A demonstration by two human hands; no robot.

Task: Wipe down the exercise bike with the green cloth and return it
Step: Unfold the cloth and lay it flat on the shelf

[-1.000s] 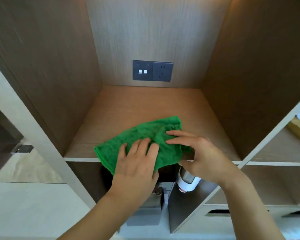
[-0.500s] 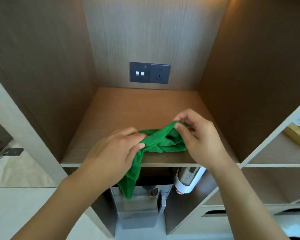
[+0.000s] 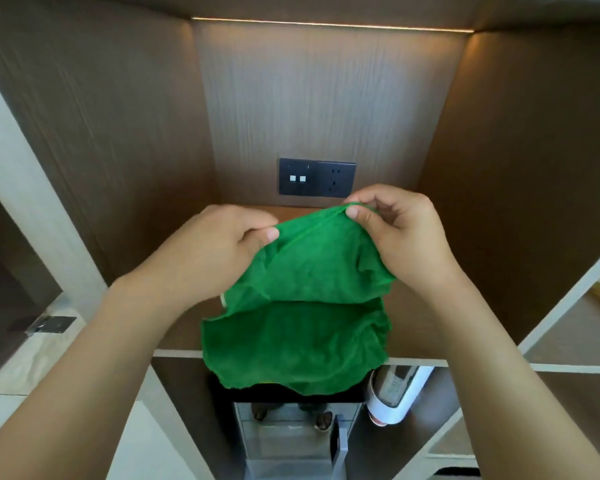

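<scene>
Operator: Wood-lined alcove [image 3: 326, 98], dark socket plate [image 3: 317, 177] on the back wall behind the fingers. Confirm the cloth's position.

Technician: The green cloth [image 3: 302, 313] hangs in the air in front of the shelf [image 3: 409, 317]. The left hand [image 3: 201, 251] pinches its upper left edge between thumb and fingers; the right hand [image 3: 402, 233] pinches the upper right edge, held higher and nearer the socket plate. Both grips are closed on fabric. Below the fingers the cloth drapes in two folds, its lower hem dropping past the shelf's front lip.

Operator: Failure modes from this state?

Technician: Three, as assessed.
1. Slip. Each pinch takes only a thin edge (soft pile, little bite). A loosened thumb would let that corner fall.
2. Snag or drop. The hem hangs just above the white cylindrical device [image 3: 395, 393] and the grey unit [image 3: 291, 438] in the bay beneath the fingers. A released cloth would likely land there, not on the shelf.
3. Uneven fold. The fingers sit at unequal heights, so laying it down now would probably leave it bunched.

Operator: Is the bike visible?

Technician: No. Whether wiping is done cannot be determined.
</scene>
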